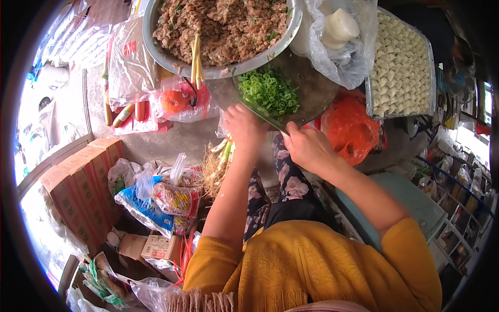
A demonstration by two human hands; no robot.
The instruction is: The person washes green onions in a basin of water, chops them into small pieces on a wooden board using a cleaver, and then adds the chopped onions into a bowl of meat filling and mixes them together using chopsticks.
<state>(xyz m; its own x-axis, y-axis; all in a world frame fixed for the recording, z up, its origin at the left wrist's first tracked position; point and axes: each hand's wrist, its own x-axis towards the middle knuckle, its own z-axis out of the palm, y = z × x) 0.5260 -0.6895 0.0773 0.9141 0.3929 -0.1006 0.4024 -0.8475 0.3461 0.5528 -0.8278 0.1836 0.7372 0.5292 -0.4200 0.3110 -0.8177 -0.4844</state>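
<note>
My right hand (306, 146) grips the handle of a knife (260, 114), whose blade lies along the near edge of a heap of chopped green onions (269, 91). The heap rests on a dark round chopping board (315, 84). At the other end of the blade is my left hand (245, 124), slightly blurred, its fingers bent near the blade; whether they touch it I cannot tell. Beyond the board stands a large metal basin (224, 73) of minced meat (222, 31), with chopsticks (197, 62) stuck in it. Green onions with roots (218, 167) lie below my left hand.
A tray of dumplings (401, 70) stands at the right, beside a clear plastic bag (347, 66) holding pale dough-like rounds (340, 29). A red plastic bag (349, 128) hangs near my right forearm. At the left are packaged sausages (124, 116), cardboard boxes (82, 187) and filled bags (175, 195).
</note>
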